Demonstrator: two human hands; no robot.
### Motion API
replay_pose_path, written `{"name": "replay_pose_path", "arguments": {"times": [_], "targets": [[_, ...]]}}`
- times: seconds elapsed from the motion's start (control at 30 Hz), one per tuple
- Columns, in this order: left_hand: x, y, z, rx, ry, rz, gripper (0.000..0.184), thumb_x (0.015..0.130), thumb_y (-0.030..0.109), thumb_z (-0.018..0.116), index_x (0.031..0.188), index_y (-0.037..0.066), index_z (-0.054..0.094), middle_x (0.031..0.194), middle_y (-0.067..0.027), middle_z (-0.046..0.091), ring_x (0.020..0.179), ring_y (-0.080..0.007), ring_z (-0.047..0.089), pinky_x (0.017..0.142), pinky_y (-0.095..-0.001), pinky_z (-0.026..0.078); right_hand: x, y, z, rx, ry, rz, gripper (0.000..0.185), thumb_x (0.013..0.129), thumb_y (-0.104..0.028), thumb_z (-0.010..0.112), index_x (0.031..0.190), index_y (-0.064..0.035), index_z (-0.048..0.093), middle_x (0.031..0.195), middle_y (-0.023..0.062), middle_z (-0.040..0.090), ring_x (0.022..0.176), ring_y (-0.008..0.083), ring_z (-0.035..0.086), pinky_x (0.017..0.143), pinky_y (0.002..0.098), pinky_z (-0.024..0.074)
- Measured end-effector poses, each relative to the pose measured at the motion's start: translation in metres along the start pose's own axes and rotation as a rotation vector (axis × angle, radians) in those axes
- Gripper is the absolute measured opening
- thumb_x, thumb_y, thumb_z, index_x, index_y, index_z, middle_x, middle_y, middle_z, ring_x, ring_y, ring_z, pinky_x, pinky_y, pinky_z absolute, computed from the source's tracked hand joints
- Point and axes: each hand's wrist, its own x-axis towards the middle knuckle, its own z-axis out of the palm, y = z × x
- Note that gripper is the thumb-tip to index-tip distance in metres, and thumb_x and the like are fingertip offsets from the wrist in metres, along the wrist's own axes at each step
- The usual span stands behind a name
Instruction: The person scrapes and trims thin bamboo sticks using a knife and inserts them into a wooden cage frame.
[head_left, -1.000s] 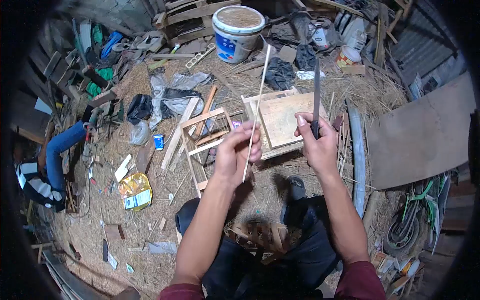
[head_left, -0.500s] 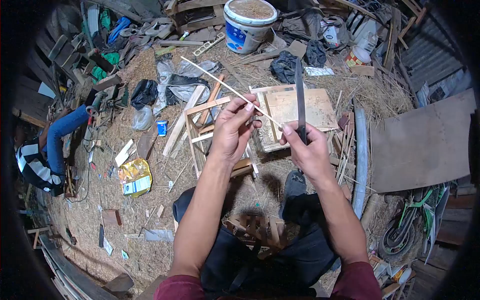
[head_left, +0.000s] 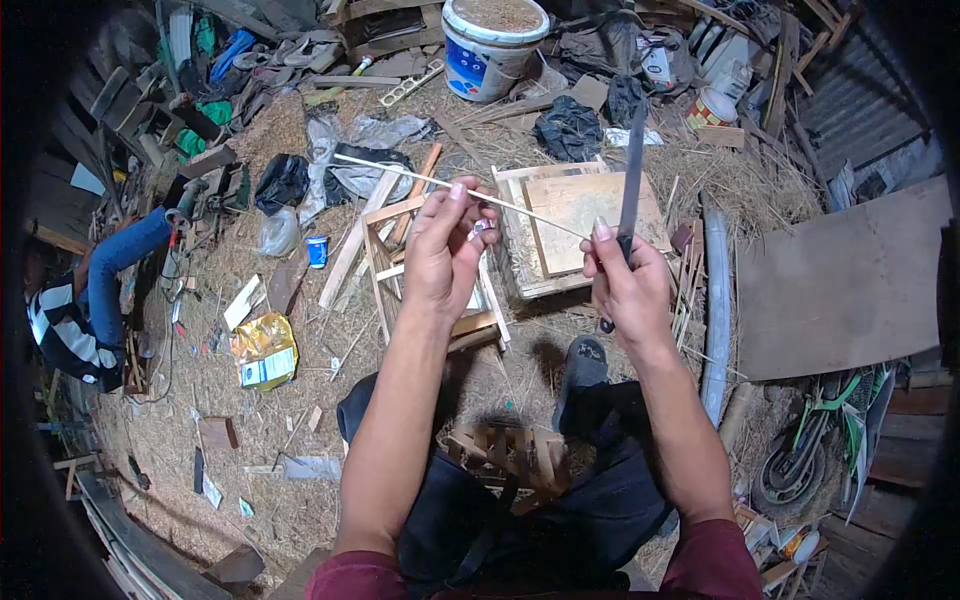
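My left hand (head_left: 445, 245) pinches a thin pale stick (head_left: 530, 213) near its middle, between thumb and fingers. The stick slants from upper left down to my right hand (head_left: 630, 290), whose thumb touches its right end. That hand is wrapped round the dark handle of a long knife (head_left: 633, 170), its blade pointing up. Beyond the hands lies a wooden box with a flat board top (head_left: 590, 215). An open wooden frame (head_left: 385, 280) stands behind and left of my left hand.
A white and blue bucket (head_left: 490, 55) stands at the back. Black plastic bags (head_left: 568, 130), a yellow packet (head_left: 266, 350) and a blue cup (head_left: 317, 251) lie on the littered floor. At far left a person (head_left: 75, 320) is partly visible. A grey sheet (head_left: 845, 285) leans at right.
The stick has gone from nearly upright to slanting, its right end now at my right hand. Both hands drew together, then moved slightly apart. The knife tilts a little more rightward than half a second ago.
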Motion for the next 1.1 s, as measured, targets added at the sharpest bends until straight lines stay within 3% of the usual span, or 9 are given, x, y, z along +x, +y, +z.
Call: {"name": "replay_pose_path", "arguments": {"times": [0.5,0.7,0.9,1.0,1.1], "targets": [[-0.005,0.021,-0.007,-0.036,0.11,0.198,0.027,0.094,0.027,0.064,0.113,0.009,0.063,0.097,0.0004,0.065,0.086,-0.0103,0.057,0.07,-0.0282,0.046,0.032,-0.003,-0.046,0.025,0.31,-0.172,0.03,0.098,-0.034,0.059,0.083,-0.0079,0.057,0.062,-0.0055,0.049,0.039,0.002,0.034,0.034,0.0208,0.0244],[-0.006,0.022,-0.004,-0.08,0.074,0.207,0.026,0.094,0.026,0.064,0.113,0.009,0.063,0.101,-0.0004,0.066,0.088,-0.0107,0.059,0.071,-0.0278,0.047,0.03,-0.004,-0.047,0.022,0.328,-0.176,0.03,0.099,-0.034,0.058,0.081,-0.0098,0.054,0.063,-0.0052,0.049,0.039,0.0024,0.034,0.034,0.0212,0.0251],[0.0,0.021,-0.012,0.147,0.265,0.283,0.026,0.093,0.02,0.067,0.113,0.004,0.064,0.103,-0.0051,0.068,0.094,-0.0148,0.065,0.074,-0.0274,0.051,0.041,0.011,-0.047,-0.208,0.334,-0.036,0.032,0.098,-0.036,0.059,0.086,-0.0062,0.058,0.063,-0.0034,0.051,0.039,0.0037,0.033,0.036,0.0227,0.0229],[0.001,0.014,-0.005,0.441,0.346,0.373,0.027,0.092,0.016,0.068,0.111,-0.003,0.066,0.1,-0.0087,0.07,0.089,-0.0155,0.067,0.075,-0.0255,0.053,0.063,0.05,-0.065,-0.331,0.403,-0.114,0.025,0.098,-0.027,0.058,0.107,-0.0034,0.059,0.073,0.0018,0.058,0.044,0.0061,0.04,0.038,0.0253,0.0292],[-0.002,0.0,0.007,0.729,0.331,0.426,0.024,0.092,0.013,0.068,0.108,-0.005,0.069,0.097,-0.0093,0.071,0.088,-0.0119,0.066,0.079,-0.0245,0.052,0.065,0.05,-0.079,-0.503,0.274,-0.016,0.03,0.098,-0.022,0.053,0.119,0.0003,0.053,0.079,0.0101,0.066,0.063,0.0156,0.059,0.054,0.0294,0.0457]]}}
